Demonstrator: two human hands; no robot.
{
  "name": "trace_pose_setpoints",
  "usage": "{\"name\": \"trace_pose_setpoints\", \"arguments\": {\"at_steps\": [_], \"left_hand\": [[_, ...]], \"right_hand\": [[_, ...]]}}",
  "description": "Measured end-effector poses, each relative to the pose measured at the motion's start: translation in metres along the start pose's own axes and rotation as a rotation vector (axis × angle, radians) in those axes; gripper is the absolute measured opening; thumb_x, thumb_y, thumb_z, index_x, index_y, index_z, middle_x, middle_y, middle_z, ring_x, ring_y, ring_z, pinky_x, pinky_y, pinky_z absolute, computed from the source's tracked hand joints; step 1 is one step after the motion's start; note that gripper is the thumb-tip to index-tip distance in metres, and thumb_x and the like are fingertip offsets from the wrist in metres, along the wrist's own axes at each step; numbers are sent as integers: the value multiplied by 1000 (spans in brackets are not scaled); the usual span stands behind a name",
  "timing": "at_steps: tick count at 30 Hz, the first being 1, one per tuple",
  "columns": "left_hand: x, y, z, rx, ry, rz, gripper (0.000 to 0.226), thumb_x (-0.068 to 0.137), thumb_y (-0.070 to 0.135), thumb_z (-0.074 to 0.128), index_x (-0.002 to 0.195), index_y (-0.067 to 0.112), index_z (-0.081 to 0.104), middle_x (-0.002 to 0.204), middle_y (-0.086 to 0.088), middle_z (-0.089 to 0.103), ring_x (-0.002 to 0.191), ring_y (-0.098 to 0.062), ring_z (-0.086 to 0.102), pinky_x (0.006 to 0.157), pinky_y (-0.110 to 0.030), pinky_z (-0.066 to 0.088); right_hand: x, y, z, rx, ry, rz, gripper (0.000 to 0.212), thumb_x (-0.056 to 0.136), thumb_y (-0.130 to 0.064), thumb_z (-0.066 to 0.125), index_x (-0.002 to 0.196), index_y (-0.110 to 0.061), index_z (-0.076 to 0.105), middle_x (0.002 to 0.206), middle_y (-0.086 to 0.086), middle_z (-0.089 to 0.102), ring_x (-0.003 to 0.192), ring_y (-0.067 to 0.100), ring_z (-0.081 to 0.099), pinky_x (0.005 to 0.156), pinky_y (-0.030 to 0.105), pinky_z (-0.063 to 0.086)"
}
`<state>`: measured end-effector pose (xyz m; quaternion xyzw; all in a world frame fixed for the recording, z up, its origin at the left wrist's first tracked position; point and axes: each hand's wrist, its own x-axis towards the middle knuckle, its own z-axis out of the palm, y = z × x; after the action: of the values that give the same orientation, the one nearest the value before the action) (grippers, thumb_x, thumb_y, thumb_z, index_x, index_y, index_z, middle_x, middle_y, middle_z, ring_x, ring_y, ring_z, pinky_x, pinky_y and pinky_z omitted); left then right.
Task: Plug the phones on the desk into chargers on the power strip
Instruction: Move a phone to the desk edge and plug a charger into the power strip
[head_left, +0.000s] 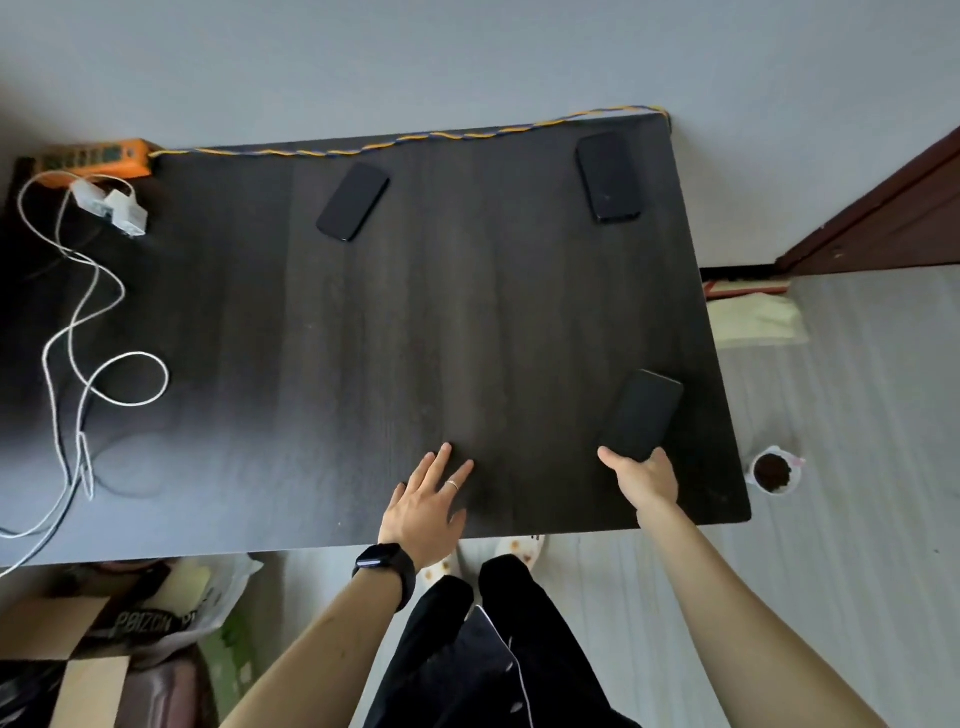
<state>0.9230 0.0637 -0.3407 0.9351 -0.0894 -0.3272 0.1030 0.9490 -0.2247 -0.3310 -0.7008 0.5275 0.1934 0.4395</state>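
Observation:
Three black phones lie on the dark desk (415, 322): one at the back middle (353, 201), one at the back right (608, 176), one near the front right (644, 413). My right hand (641, 478) grips the near end of that front right phone, thumb out to the left. Flat on the desk near the front edge rests my left hand (428, 506), fingers spread, holding nothing. An orange power strip (96, 158) sits at the back left corner. White chargers (111, 205) lie beside it, and their white cables (93, 364) trail over the desk's left side.
A braided yellow-blue cord (415, 137) runs along the desk's back edge by the wall. A small pot of soil (774, 473) stands on the floor to the right. A cardboard box and bags (130, 623) sit below the desk's front left. A brown door (883, 218) is at right.

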Motion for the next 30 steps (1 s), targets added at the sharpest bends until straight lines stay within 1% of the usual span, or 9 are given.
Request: {"name": "trace_pose_setpoints", "arguments": {"at_steps": [4, 6, 8, 10, 14, 18, 22, 25, 30], "left_hand": [[3, 3, -5, -64, -54, -23, 60, 96, 49, 43, 152, 42, 22, 165, 11, -1, 152, -17, 3, 119, -49, 26], [7, 8, -15, -254, -57, -97, 52, 94, 51, 45, 145, 37, 41, 161, 10, 24, 147, -17, 26, 115, -44, 35], [6, 13, -33, -560, -25, -192, 44, 93, 49, 51, 134, 31, 55, 136, 11, 58, 126, -14, 53, 105, -31, 43], [1, 15, -51, -817, 9, -237, 39, 91, 48, 57, 126, 31, 60, 114, 14, 66, 112, -10, 61, 98, -24, 46], [-25, 1, -80, -1266, 30, -212, 44, 90, 47, 64, 129, 32, 50, 114, 3, 72, 101, -11, 70, 89, -32, 53], [-65, -39, -99, -1564, 156, -196, 47, 89, 16, 71, 130, 30, 52, 105, -9, 74, 97, -26, 72, 91, -46, 57], [-107, -102, -109, -1668, 260, -238, 46, 90, 3, 67, 127, 28, 58, 99, -19, 72, 92, -30, 72, 87, -48, 58], [-138, -161, -114, -1694, 299, -265, 45, 91, 2, 65, 127, 29, 58, 107, -23, 71, 98, -35, 71, 85, -48, 59], [-178, -264, -117, -1672, 323, -272, 46, 93, 2, 62, 126, 34, 58, 100, -15, 74, 92, -27, 74, 74, -41, 61]], "right_hand": [[-8, 1, -12, 103, -132, 26, 66, 92, -31, 70, 145, -3, 42, 128, 12, 60, 119, 29, 60, 105, 46, 49], [-22, 1, -18, 121, -248, -3, 45, 94, -25, 69, 133, -7, 55, 116, 6, 64, 106, 21, 64, 99, 41, 53], [-47, -4, -21, 75, -381, -76, 18, 94, -24, 69, 111, -18, 64, 113, 2, 68, 103, 16, 66, 98, 38, 53], [-73, -9, -17, -10, -512, -178, 9, 94, -26, 69, 102, -23, 68, 110, 0, 71, 103, 14, 68, 99, 38, 54], [-126, -22, 13, -143, -704, -332, 19, 93, -31, 69, 111, -24, 71, 108, -3, 75, 104, 10, 70, 97, 35, 56], [-173, -41, 63, -273, -819, -450, 19, 92, -30, 71, 110, -24, 72, 104, 2, 77, 99, 14, 71, 91, 35, 56], [-218, -55, 125, -343, -819, -619, 25, 88, -25, 76, 111, -24, 69, 99, -2, 76, 92, 15, 69, 77, 34, 56], [-254, -62, 172, -353, -776, -709, 54, 87, -18, 76, 136, -29, 54, 114, 1, 72, 96, 17, 71, 69, 26, 56], [-321, -55, 255, -352, -804, -758, 66, 90, -11, 71, 144, -38, 43, 99, -7, 75, 85, 17, 71, 64, 26, 58]]}}
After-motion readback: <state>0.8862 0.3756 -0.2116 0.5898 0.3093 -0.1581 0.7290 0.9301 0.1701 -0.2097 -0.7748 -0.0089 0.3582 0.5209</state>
